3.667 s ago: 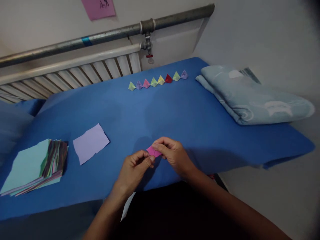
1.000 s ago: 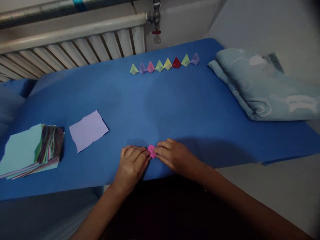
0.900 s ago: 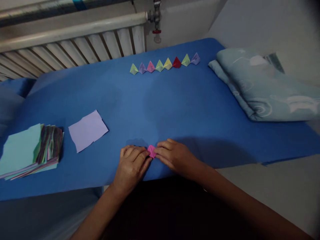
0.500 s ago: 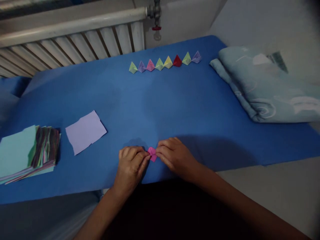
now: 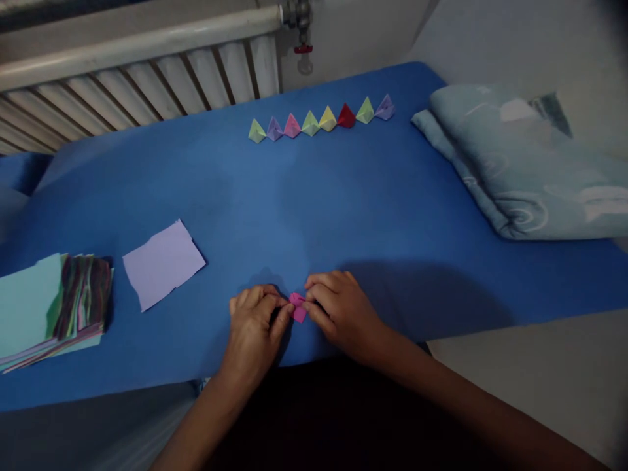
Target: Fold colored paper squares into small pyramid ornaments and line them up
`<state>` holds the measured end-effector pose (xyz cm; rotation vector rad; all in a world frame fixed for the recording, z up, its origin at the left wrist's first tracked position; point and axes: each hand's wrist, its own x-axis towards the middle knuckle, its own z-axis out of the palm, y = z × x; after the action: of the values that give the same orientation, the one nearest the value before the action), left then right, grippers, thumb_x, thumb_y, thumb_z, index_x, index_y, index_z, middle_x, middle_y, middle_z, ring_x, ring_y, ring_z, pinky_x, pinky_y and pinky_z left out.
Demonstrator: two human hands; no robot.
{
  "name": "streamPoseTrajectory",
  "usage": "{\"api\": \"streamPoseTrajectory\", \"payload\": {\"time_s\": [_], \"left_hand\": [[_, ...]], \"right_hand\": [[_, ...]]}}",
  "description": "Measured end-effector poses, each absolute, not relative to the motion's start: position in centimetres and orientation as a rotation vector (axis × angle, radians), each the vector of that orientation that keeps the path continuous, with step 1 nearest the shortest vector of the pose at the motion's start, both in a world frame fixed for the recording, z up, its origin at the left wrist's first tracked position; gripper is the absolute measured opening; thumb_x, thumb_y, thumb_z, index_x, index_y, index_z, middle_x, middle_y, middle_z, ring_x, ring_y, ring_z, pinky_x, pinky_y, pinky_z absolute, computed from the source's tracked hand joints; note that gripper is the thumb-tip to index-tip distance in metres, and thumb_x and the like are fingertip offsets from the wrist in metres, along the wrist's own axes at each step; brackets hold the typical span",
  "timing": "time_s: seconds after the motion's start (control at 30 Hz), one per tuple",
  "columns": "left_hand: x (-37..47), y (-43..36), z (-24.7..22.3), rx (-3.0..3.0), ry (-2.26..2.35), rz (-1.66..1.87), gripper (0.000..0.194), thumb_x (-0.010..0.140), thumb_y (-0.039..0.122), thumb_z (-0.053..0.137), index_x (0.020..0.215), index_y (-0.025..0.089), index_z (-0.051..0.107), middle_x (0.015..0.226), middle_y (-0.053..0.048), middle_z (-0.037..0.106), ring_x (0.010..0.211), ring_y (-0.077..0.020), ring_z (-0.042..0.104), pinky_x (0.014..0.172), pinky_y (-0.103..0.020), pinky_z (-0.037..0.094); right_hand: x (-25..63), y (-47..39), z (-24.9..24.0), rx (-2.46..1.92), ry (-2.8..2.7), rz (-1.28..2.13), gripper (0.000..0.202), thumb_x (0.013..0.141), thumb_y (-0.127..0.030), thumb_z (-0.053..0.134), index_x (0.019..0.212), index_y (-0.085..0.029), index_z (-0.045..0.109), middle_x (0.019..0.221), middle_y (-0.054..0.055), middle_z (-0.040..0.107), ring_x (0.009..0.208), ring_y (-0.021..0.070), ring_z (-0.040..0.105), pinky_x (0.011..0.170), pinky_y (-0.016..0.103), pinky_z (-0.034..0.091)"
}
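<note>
left hand (image 5: 252,327) + right hand (image 5: 343,314): pinching pink paper (image 5: 299,314) by its sides | middle narrower than a second ago | folding seemingly advancing

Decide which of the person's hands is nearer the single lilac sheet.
Left hand: to the right of the lilac sheet, lower in view. Right hand: farther right, past the magenta paper.
</note>
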<state>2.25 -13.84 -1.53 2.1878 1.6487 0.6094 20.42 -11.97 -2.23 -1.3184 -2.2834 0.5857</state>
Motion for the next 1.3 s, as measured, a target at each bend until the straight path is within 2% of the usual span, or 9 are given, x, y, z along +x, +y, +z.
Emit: {"api": "streamPoseTrajectory", "payload": {"time_s": [0.43,0.73,0.87,1.03,1.13,1.2,1.3], "left_hand": [[2.6,-13.1,-1.0,2.077,1.748,0.503,0.016,0.085,0.027,0.061,0.071,0.02,0.061,0.082,-0.002,0.064,0.078,-0.0202,0.058,0.073,-0.04,0.038],[2.8,-12.9,-0.8,2.154,1.76,0.456,0.02,0.084,0.029,0.06,0.066,0.02,0.059,0.072,-0.002,0.061,0.075,-0.0199,0.056,0.068,-0.036,0.037],[2.2,-12.6,-0.6,2.156,1.712,0.451,0.018,0.084,0.03,0.061,0.068,0.02,0.06,0.073,-0.001,0.061,0.072,-0.0181,0.057,0.067,-0.034,0.039],[1.2,-10.5,0.6,2.143,1.623,0.169,0.017,0.077,0.03,0.067,0.065,0.021,0.059,0.071,0.0,0.061,0.062,-0.0153,0.056,0.055,-0.027,0.036],[1.1,-9.3,1.3,2.097,1.586,-0.096,0.02,0.077,0.035,0.066,0.065,0.022,0.056,0.056,0.003,0.058,0.048,-0.0141,0.051,0.046,-0.025,0.028],[1.2,-8.9,1.6,2.089,1.577,-0.205,0.023,0.078,0.039,0.064,0.064,0.023,0.054,0.049,0.004,0.055,0.043,-0.0139,0.047,0.044,-0.026,0.024],[1.4,-8.8,1.9,2.104,1.582,-0.291,0.024,0.08,0.042,0.061,0.067,0.023,0.055,0.053,0.003,0.058,0.046,-0.0145,0.05,0.045,-0.026,0.024]], "right_hand": [[20.0,-11.4,-1.4,-1.436,-2.229,0.716,0.014,0.088,-0.023,0.054,0.077,-0.017,0.059,0.089,0.006,0.063,0.083,0.0187,0.053,0.074,0.033,0.033],[19.5,-11.5,-1.6,-1.425,-2.184,0.683,0.021,0.089,-0.031,0.054,0.074,-0.018,0.059,0.09,0.005,0.063,0.082,0.0192,0.051,0.073,0.033,0.03],[19.3,-11.4,-1.5,-1.416,-2.192,0.683,0.018,0.088,-0.029,0.056,0.074,-0.017,0.058,0.091,0.005,0.063,0.082,0.0188,0.049,0.072,0.032,0.029],[19.3,-10.9,-1.2,-1.413,-2.259,0.67,0.019,0.086,-0.028,0.058,0.071,-0.017,0.057,0.088,0.004,0.062,0.079,0.0177,0.048,0.07,0.031,0.027],[19.3,-10.7,-1.0,-1.412,-2.276,0.681,0.018,0.086,-0.029,0.058,0.073,-0.018,0.057,0.087,0.003,0.062,0.079,0.0174,0.047,0.069,0.031,0.026],[19.5,-10.7,-0.9,-1.422,-2.268,0.714,0.016,0.086,-0.029,0.059,0.075,-0.018,0.058,0.088,0.003,0.062,0.079,0.0176,0.048,0.069,0.031,0.026],[20.0,-10.7,-0.8,-1.468,-2.24,0.769,0.007,0.082,-0.023,0.062,0.078,-0.019,0.059,0.09,0.003,0.063,0.082,0.0184,0.05,0.07,0.032,0.027]]}}
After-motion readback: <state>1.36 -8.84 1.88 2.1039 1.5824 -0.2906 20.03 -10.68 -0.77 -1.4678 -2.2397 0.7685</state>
